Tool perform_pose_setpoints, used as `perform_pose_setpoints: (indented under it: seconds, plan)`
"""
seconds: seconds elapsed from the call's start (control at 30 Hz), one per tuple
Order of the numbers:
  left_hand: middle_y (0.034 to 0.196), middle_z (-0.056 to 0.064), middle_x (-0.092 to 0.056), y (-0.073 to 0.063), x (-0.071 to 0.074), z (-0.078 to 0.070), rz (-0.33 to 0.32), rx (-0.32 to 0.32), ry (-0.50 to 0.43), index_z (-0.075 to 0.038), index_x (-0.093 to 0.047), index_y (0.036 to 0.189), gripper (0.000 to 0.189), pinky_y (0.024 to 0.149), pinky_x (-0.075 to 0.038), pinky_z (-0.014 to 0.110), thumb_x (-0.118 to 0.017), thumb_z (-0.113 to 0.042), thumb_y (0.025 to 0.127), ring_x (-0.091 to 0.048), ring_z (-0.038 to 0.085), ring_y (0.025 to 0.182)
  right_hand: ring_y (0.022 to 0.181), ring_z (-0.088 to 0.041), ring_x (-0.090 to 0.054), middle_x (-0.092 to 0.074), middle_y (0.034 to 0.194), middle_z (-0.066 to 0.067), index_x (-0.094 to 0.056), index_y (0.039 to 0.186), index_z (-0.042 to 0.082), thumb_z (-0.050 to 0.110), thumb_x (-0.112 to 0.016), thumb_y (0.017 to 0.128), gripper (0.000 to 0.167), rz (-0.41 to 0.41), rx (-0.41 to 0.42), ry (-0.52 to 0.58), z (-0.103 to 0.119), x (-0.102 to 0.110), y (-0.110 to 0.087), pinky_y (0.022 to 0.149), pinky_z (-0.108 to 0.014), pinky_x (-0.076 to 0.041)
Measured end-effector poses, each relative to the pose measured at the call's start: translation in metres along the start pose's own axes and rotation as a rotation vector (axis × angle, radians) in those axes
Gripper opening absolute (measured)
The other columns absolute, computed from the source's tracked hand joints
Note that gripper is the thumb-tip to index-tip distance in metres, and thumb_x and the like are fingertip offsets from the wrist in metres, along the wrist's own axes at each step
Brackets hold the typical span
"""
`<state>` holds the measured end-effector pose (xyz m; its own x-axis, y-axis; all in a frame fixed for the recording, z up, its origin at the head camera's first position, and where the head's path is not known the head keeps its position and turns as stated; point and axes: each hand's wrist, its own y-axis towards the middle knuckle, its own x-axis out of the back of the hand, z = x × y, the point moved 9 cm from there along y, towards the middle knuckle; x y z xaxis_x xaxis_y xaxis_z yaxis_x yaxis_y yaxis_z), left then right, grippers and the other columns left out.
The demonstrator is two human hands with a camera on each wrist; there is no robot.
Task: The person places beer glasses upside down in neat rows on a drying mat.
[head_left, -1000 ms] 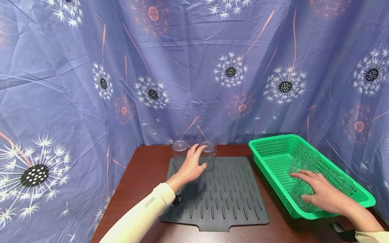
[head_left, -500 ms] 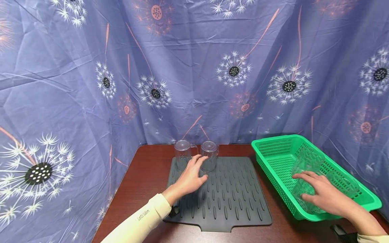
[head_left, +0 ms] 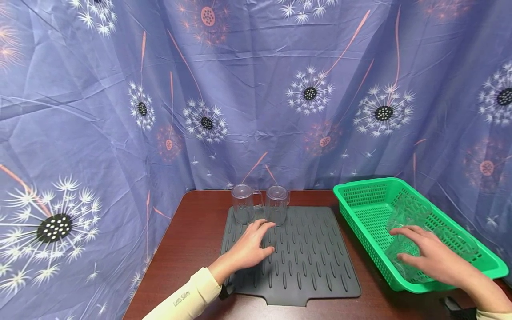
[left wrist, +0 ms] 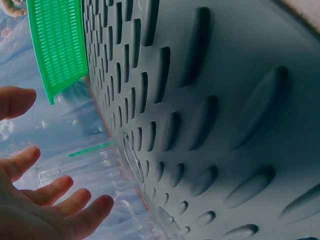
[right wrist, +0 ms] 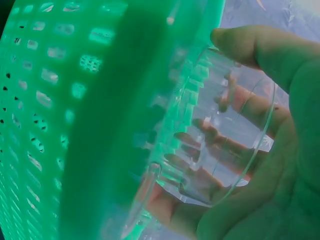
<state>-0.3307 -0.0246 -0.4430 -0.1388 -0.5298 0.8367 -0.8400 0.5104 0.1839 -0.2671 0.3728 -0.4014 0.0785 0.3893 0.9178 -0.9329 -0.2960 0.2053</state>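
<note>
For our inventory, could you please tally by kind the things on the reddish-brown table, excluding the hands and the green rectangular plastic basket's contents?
Clear cylindrical handled mugs: 2
Dark grey rectangular ridged mat: 1
Green rectangular plastic basket: 1
Total: 4

Your head camera looks forward and down, the dark grey ridged mat [head_left: 306,262] at lower centre; your left wrist's sees that mat sideways, up close. All share the green perforated plastic basket [head_left: 372,218]: head, right; left wrist, upper left; right wrist, nearest, left.
</note>
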Motion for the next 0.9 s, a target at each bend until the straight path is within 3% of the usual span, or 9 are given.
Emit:
perform_pose_setpoints:
  seconds: [0.2, 0.4, 0.63, 0.9]
  plan:
    - [0.147, 0.010, -0.047, -0.005, -0.002, 0.003, -0.004, -0.008, 0.023, -0.019, -0.051, 0.145, 0.065, 0.105, -0.045, 0.050, -0.076, -0.026, 0.085, -0.047, 0.029, 0.135, 0.114, -0.046, -0.054, -0.056, 0.131, -0.021, -0.059, 0.131, 0.013, 0.024, -0.081, 0.085, 0.052, -0.049, 0.016, -0.038, -0.003, 0.005, 0.000, 0.076, -0.058, -0.048]
    - [0.145, 0.006, -0.049, -0.009, -0.014, 0.008, 0.036, 0.012, 0.047, -0.021, -0.053, 0.143, 0.066, 0.103, -0.046, 0.048, -0.078, -0.030, 0.083, -0.048, 0.027, 0.133, 0.107, -0.048, -0.060, -0.060, 0.126, -0.024, -0.059, 0.131, 0.010, 0.028, -0.083, 0.084, 0.056, -0.098, 0.005, -0.085, -0.007, 0.009, 0.000, 0.072, -0.059, -0.049]
    - [0.143, 0.008, -0.052, -0.014, -0.027, 0.014, 0.107, 0.047, 0.089, -0.018, -0.056, 0.142, 0.067, 0.104, -0.045, 0.050, -0.080, -0.033, 0.081, -0.049, 0.029, 0.133, 0.102, -0.051, -0.062, -0.057, 0.128, -0.030, -0.058, 0.134, 0.006, 0.038, -0.079, 0.087, 0.060, -0.072, -0.088, -0.068, -0.018, 0.010, -0.001, 0.067, -0.058, -0.051]
    - [0.142, 0.009, -0.055, -0.020, -0.038, 0.022, 0.172, 0.074, 0.166, -0.021, -0.057, 0.141, 0.071, 0.103, -0.045, 0.052, -0.082, -0.039, 0.078, -0.049, 0.029, 0.133, 0.103, -0.053, -0.061, -0.055, 0.130, -0.031, -0.058, 0.133, 0.006, 0.042, -0.078, 0.086, 0.063, -0.076, -0.110, -0.067, -0.023, 0.010, 0.001, 0.069, -0.060, -0.050]
